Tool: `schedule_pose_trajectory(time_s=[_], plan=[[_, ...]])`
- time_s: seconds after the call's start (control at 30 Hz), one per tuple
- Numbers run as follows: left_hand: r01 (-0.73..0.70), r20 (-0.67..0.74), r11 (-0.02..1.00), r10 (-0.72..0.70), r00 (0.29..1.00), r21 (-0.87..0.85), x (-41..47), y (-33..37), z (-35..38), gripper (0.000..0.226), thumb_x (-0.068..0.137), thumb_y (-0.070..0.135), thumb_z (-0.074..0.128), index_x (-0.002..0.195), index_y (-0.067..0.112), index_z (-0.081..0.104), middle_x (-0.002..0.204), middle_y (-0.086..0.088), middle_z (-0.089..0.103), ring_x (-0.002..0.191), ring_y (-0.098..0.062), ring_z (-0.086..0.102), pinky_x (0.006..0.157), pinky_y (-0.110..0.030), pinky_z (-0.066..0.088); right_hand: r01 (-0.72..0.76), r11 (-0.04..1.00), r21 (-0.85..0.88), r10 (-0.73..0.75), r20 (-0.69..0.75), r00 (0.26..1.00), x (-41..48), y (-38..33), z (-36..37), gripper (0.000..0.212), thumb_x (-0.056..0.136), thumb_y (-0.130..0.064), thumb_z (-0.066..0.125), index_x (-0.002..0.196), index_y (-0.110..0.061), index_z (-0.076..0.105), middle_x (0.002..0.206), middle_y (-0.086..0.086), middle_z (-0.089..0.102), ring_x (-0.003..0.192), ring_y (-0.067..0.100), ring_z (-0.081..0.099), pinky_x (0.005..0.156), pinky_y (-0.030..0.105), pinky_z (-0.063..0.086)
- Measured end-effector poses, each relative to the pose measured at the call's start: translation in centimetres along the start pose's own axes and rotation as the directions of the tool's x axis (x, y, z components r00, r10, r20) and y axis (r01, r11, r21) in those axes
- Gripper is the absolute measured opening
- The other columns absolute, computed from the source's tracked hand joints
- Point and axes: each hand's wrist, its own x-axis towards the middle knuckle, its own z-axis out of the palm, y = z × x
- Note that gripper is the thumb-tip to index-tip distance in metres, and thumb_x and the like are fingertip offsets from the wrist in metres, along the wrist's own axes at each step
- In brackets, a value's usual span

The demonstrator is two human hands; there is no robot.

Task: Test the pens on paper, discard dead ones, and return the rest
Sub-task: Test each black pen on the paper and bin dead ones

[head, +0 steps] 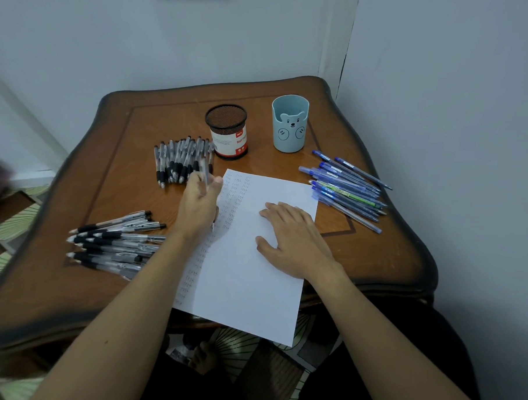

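Observation:
A white sheet of paper [251,279] lies on the wooden table, its left side filled with rows of small test marks. My left hand [201,202] holds a black-grip pen [205,172] upright at the paper's top left corner. My right hand [291,235] rests flat on the paper, fingers spread. Several black-grip pens lie in a pile [182,159] behind my left hand. A second pile of black-grip pens [116,241] lies at the left. Several blue pens [345,187] lie at the right.
A black mesh pen cup [227,132] with a red and white label stands behind the paper. A light blue bear cup [290,124] stands to its right. The paper's near end overhangs the table edge [80,325]. Walls close in behind and to the right.

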Motion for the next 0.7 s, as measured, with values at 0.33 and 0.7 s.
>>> schedule_pose_trajectory(time_s=[0.33,0.7], plan=[[0.091,-0.026,0.987,-0.095,0.995,-0.135,0.3,1.1,-1.1,0.051,0.108,0.046,0.035,0.105,0.007,0.068,0.052,-0.001,0.049,0.046,-0.018,0.054,0.04,-0.025,0.04,-0.01,1.0,0.007,0.01,0.001,1.0,0.1,0.0,0.0,0.057,0.099,-0.051,0.042,0.15,-0.025,0.036,0.162,-0.006,0.027,0.15,0.012,0.017,0.122,0.034,0.005],[0.126,-0.423,0.926,0.039,0.905,0.355,4.2,1.3,-5.0,0.037,0.106,0.031,0.043,0.096,0.009,0.07,0.079,-0.009,0.066,0.063,-0.017,0.053,0.065,-0.029,0.046,-0.001,1.0,0.021,0.001,-0.011,1.0,0.2,0.0,0.0,0.057,0.099,-0.05,0.044,0.149,-0.024,0.037,0.161,-0.006,0.029,0.149,0.013,0.019,0.122,0.036,0.007]])
